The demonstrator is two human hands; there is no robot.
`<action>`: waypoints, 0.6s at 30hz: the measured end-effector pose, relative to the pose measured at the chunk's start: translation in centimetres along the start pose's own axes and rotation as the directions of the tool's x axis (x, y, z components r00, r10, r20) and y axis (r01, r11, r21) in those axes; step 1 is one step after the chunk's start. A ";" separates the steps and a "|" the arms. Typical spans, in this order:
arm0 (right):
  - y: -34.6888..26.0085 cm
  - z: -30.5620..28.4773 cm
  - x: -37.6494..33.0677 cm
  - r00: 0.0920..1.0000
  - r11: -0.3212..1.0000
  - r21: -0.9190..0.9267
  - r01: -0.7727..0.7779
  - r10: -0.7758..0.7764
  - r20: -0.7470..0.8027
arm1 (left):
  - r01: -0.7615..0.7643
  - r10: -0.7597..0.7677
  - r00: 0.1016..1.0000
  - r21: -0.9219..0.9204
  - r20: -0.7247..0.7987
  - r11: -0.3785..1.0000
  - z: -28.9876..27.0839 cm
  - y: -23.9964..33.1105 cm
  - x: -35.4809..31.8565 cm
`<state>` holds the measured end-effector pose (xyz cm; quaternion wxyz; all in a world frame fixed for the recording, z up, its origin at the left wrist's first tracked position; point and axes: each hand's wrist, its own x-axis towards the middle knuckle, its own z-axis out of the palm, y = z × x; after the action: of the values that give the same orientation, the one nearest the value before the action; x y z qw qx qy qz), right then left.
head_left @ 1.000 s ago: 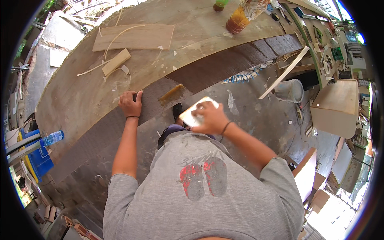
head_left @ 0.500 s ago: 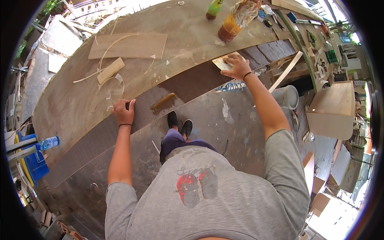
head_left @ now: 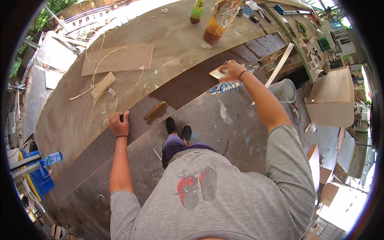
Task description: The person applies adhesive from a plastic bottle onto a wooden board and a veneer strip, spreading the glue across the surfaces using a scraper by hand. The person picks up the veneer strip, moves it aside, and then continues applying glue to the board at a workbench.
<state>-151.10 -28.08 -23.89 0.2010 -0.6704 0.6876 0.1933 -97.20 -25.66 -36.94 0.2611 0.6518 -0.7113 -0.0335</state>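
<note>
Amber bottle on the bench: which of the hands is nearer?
Right. The right hand holds a flat card just below the amber bottle; the left hand grips the bench edge, far off.

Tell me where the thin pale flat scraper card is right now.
In the head view, the thin pale flat scraper card is in the right hand, upper right of centre, at the workbench's dark front edge, just below the amber plastic bottle.

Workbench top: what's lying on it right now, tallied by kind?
Bottles: 2, a green one and an amber one
Thin board: 1
Wood block: 1
Brown glue smear: 1
Hands at the edge: 2, left hand, right hand holding a flat pale scraper
Total: 7
</note>
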 end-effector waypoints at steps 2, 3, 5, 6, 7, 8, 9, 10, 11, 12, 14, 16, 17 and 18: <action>1.8 1.2 -1.9 0.999 1.000 0.023 0.016 -0.015 -0.038 | -0.006 0.006 1.000 0.007 -0.011 1.000 0.0 0.1 0.0; 2.4 1.5 -3.2 1.000 1.000 0.007 -0.005 0.005 0.003 | -0.005 0.005 1.000 0.010 -0.010 1.000 0.1 0.2 0.1; 2.7 2.6 -5.6 0.983 0.996 -0.076 -0.050 0.063 0.172 | -0.007 0.007 1.000 0.008 -0.017 1.000 0.3 0.0 -0.2; 2.5 3.7 -6.4 0.950 0.988 -0.142 -0.062 0.102 0.294 | 0.009 -0.008 1.000 0.022 -0.014 1.000 0.1 -0.5 -0.6; 4.0 6.9 -7.1 0.961 0.998 -0.020 -0.064 0.067 0.270 | 0.011 -0.011 1.000 0.025 -0.007 1.000 0.1 -0.6 -0.4; 5.7 9.3 -7.9 0.971 0.993 0.097 -0.063 0.039 0.236 | -0.002 0.002 1.000 0.010 -0.017 1.000 0.4 -0.1 0.2; 5.6 9.6 -8.7 0.974 0.995 0.085 -0.058 0.038 0.222 | 0.011 -0.011 1.000 -0.003 -0.006 1.000 0.4 0.2 0.3; 5.1 10.6 -10.2 0.995 0.924 0.382 -0.037 -0.002 0.100 | 0.017 -0.017 1.000 -0.015 0.023 1.000 0.3 0.4 0.3; 4.5 11.7 -11.3 1.000 0.764 0.645 0.021 -0.006 -0.025 | 0.014 -0.014 0.999 -0.011 0.030 1.000 0.1 0.5 0.2; 3.5 12.0 -11.9 1.000 0.759 0.651 0.016 -0.006 -0.019 | 0.010 -0.010 1.000 -0.002 0.007 1.000 0.0 0.6 0.2; 0.5 12.6 -12.1 0.993 0.354 0.928 0.115 -0.019 -0.116 | 0.001 -0.001 1.000 0.017 -0.010 1.000 -0.4 0.9 0.2; -1.0 13.8 -12.6 0.983 0.220 0.958 0.184 -0.043 -0.179 | 0.010 -0.011 1.000 0.060 0.018 0.998 -0.7 1.3 0.1; -1.9 13.9 -12.9 0.984 -0.015 0.989 0.145 -0.099 -0.145 | -0.019 0.019 1.000 0.037 0.003 0.999 -0.8 0.9 0.1; -3.2 13.7 -13.2 0.978 -0.244 0.966 0.080 -0.169 -0.123 | -0.047 0.047 0.999 0.021 -0.016 0.999 -0.7 0.5 0.2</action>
<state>-147.36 -9.72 -28.40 0.6869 -0.3185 0.4999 -0.4204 -97.40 -25.61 -36.09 0.2608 0.6379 -0.7244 -0.0146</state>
